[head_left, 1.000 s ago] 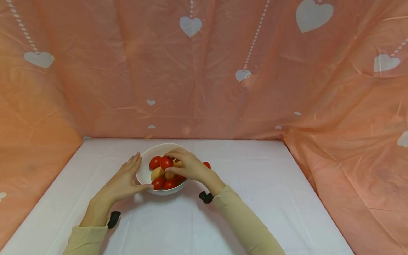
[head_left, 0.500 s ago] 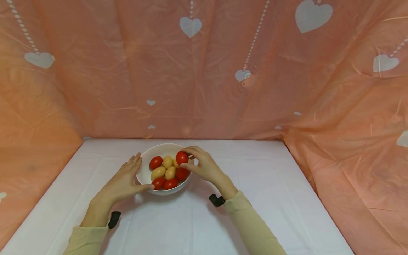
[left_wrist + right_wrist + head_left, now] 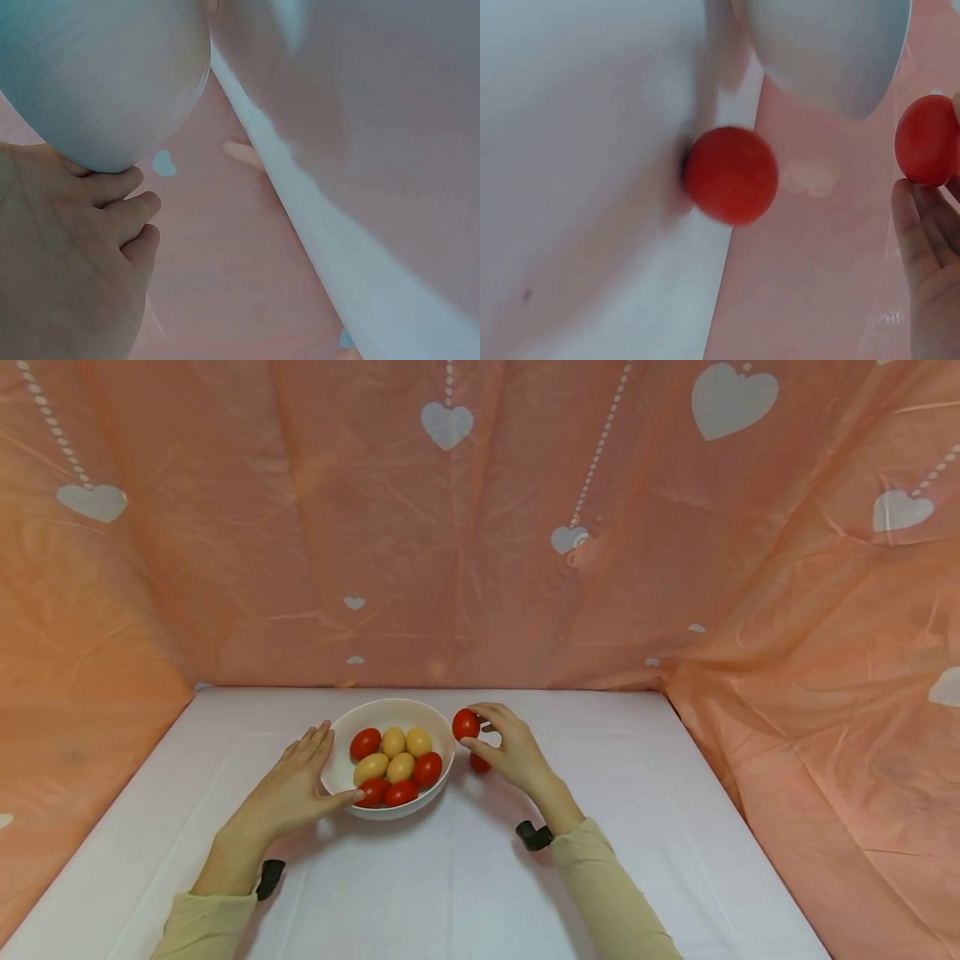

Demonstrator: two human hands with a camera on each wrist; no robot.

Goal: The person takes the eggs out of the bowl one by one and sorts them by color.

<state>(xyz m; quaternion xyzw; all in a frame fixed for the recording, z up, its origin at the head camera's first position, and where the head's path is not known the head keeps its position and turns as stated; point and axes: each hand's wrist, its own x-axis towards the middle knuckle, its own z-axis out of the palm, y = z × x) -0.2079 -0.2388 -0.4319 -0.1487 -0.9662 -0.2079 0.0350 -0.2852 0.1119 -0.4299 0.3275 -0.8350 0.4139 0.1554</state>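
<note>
In the head view a white bowl (image 3: 335, 777) holds several red eggs (image 3: 365, 744) and several pale yellow eggs (image 3: 371, 768). My left hand (image 3: 288, 793) rests against its left side, fingers straight along the wall and thumb at the front rim. In the left wrist view those fingers (image 3: 127, 214) touch the bowl's outside. Just right of the rim, my right hand (image 3: 513, 752) pinches one red egg (image 3: 465, 725) between thumb and fingertips, above the table. Below that hand, a second red egg (image 3: 480, 763) lies on the table, partly hidden in the head view but plain in the right wrist view.
A white cloth covers the table (image 3: 420, 885). Behind it and along both sides hangs a pinkish-orange curtain (image 3: 480, 568) with white hearts. A black wrist mount (image 3: 534, 836) sits under the right wrist, and another black mount (image 3: 270, 878) under the left.
My right hand has moved right with the pinched red egg, from over the bowl to beyond its right rim. Yellow eggs it covered now show. The left hand has stayed at the bowl.
</note>
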